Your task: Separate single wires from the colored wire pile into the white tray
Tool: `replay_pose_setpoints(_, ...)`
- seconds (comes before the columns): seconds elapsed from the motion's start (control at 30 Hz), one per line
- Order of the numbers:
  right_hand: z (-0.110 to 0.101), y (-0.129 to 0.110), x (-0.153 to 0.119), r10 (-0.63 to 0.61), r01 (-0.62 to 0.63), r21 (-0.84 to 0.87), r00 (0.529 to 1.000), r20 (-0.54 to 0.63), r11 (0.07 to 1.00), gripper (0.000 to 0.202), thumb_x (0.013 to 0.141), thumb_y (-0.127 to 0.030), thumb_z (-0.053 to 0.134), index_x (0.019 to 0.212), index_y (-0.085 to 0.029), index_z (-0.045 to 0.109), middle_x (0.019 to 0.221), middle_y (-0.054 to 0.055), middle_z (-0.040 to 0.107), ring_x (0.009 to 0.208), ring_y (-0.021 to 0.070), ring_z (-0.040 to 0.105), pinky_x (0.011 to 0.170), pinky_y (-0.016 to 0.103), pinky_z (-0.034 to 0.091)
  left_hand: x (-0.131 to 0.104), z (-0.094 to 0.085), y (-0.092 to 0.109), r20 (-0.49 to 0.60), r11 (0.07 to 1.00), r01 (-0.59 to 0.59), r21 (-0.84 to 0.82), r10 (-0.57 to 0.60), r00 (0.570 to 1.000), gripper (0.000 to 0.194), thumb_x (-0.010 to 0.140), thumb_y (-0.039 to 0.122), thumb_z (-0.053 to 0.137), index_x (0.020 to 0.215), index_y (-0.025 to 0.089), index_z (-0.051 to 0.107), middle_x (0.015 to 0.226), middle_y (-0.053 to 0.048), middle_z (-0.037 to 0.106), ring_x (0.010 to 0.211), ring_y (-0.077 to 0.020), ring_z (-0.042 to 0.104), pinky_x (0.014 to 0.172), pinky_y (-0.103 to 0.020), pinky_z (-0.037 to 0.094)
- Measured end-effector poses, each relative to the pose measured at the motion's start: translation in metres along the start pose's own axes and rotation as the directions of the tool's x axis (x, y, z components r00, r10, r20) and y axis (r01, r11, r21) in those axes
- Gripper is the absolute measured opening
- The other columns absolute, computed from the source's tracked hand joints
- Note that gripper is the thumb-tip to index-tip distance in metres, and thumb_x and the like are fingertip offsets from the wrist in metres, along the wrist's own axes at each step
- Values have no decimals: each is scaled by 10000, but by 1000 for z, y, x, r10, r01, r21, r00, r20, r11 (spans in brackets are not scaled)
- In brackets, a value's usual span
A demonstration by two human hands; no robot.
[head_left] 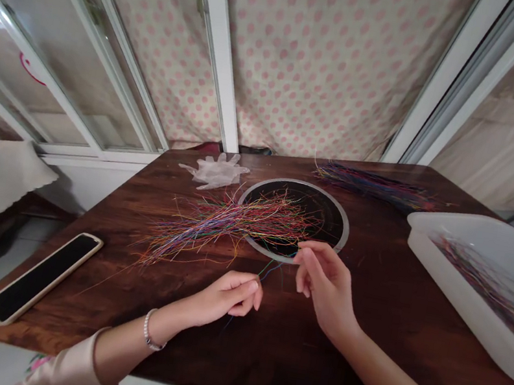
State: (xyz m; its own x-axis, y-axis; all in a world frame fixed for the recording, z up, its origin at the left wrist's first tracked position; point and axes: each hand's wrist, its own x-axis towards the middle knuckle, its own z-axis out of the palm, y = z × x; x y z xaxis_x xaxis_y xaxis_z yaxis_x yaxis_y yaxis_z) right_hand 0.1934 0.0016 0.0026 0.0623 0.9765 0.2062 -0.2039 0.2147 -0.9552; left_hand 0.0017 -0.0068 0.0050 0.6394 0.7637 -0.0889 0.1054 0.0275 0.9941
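A loose heap of thin coloured threads (227, 223) lies on the dark wooden table (364, 316), spilling over a round black inset with a metal rim (343, 223). My left hand (230, 293) rests near the table's front with fingers pinched on a few thin strands. My right hand (323, 282) hovers just beside it, thumb and forefinger pinched at the heap's near edge, holding fine strands that run down toward my left hand.
A phone (43, 277) lies face up at the table's left corner. A clear glove (216, 171) sits at the back. Another thread bundle (376, 186) lies far right, and a white tray (469, 280) with more threads stands at the right edge.
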Motion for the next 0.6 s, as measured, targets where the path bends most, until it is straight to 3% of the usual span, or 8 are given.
replay_pose_setpoints(0.13, 9, 9, -7, 66, -68, 38, 996, 65, 997, 231, 846, -418, 568, 819, -192, 526, 783, 25, 621, 564, 99, 584, 433, 186, 431, 4, 0, -8, -152, 966, -42, -254, 4, 988, 425, 865, 547, 493, 690, 160, 476, 429, 96, 307, 405, -59, 199, 442, -209, 181)
replay_pose_setpoints(0.27, 15, 4, -19, -19, 54, -92, 940, 340, 994, 204, 886, -371, 516, 923, -213, 639, 1074, 88, 633, 954, 184, 624, 715, 274, 537, 5, -1, -11, -128, 904, -57, -423, 2, 992, 389, 854, 508, 543, 694, 159, 481, 419, 97, 311, 393, -54, 196, 421, -196, 187)
replay_pose_setpoints(0.4, 14, 1, -25, -56, 106, -74, 865, 499, 992, 271, 926, -314, 464, 1139, -279, 628, 1282, 83, 543, 1162, 186, 538, 882, 303, 501, 4, -1, -13, -78, 890, -22, -455, -16, 997, 393, 848, 501, 560, 691, 146, 495, 451, 73, 367, 401, -52, 245, 418, -194, 212)
replay_pose_setpoints(0.6, 11, 4, -23, 12, 6, -30, 841, 541, 1000, 321, 928, -335, 476, 1231, -325, 584, 1378, 43, 497, 1286, 192, 443, 1025, 359, 411, 3, -1, -14, -18, 919, -5, -394, -2, 1000, 414, 868, 520, 514, 710, 137, 509, 458, 59, 387, 414, -61, 291, 428, -203, 214)
